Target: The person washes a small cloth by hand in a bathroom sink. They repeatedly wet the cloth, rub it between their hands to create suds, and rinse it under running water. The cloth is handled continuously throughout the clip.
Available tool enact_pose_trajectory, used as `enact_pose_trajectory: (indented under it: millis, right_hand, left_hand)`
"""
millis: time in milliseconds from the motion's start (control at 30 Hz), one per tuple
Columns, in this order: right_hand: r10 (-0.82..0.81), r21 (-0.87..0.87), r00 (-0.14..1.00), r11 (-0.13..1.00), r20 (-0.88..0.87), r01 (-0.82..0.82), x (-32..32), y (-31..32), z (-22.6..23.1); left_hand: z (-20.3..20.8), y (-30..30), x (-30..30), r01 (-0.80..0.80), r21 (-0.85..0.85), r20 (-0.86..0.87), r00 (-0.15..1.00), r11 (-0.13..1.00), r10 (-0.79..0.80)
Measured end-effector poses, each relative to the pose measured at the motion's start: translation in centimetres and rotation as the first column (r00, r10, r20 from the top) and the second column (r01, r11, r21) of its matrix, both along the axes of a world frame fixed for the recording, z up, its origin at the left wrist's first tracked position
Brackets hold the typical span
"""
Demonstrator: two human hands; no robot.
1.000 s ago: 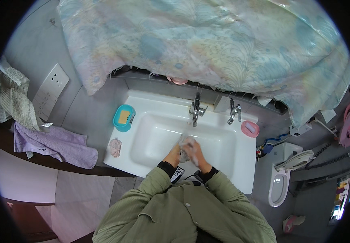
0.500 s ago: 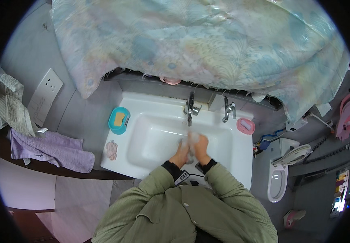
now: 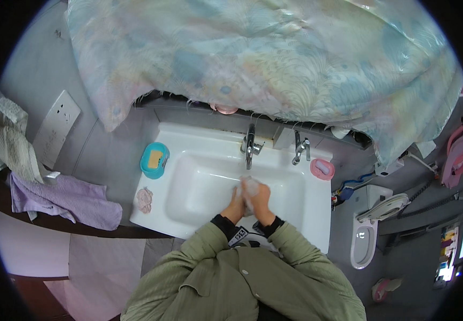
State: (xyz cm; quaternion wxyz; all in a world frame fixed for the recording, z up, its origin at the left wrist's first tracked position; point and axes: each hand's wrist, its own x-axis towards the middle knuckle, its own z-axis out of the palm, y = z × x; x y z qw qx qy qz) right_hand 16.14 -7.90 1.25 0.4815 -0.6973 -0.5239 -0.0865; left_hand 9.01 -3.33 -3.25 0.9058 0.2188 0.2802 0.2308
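Over the white washbasin (image 3: 194,190), below the tall chrome tap (image 3: 250,147), my two hands press against each other, covered in white lather. My right hand (image 3: 258,197) is bent over my left hand (image 3: 236,206), its fingers closed round it. Lather and the right hand hide most of the left fingers. No bar of soap shows between them. On the basin's left rim stands a turquoise soap dish (image 3: 153,160) with a yellow bar of soap (image 3: 155,159) in it. A crumpled pinkish net or cloth (image 3: 144,200) lies nearer me on that rim.
A second chrome tap (image 3: 300,148) and a pink soap dish (image 3: 322,169) sit on the right rim. Purple (image 3: 65,199) and grey towels (image 3: 14,139) hang at left. A patterned curtain (image 3: 263,59) covers the back. Right of the basin is a toilet (image 3: 364,241).
My right hand has turned inward and folded over my left hand, and the two are closer together. The view has shifted slightly; the dishes and taps stay where they were on the basin.
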Motion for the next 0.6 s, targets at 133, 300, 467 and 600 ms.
enact_pose_trajectory:
  millis: [133, 300, 467, 600]
  right_hand:
    - [-0.155, -0.225, 0.957, 0.969, -0.246, 0.099, 0.4, 0.7, -1.5]
    - [-0.118, 0.001, 0.802, 0.989, -0.586, 0.146, -0.7, 0.8, -0.4]
    - [-0.058, -0.017, 0.954, 0.998, -0.294, 0.055, -1.6, 0.8, 0.1]
    - [-0.179, -0.121, 0.735, 0.984, -0.654, 0.132, -0.4, 1.2, 0.1]
  left_hand:
    - [-4.6, 0.1, -0.6, 0.179, 0.753, -0.176, 0.982, 0.633, -0.069]
    - [-5.1, -0.1, -0.7, 0.093, 0.3, -0.092, 0.993, 0.949, -0.068]
    - [-1.5, 0.6, -0.6, -0.079, 0.301, 0.305, 0.952, 0.95, -0.017]
    - [-0.4, 0.2, -1.0, 0.141, 0.148, -0.154, 0.981, 0.979, -0.118]
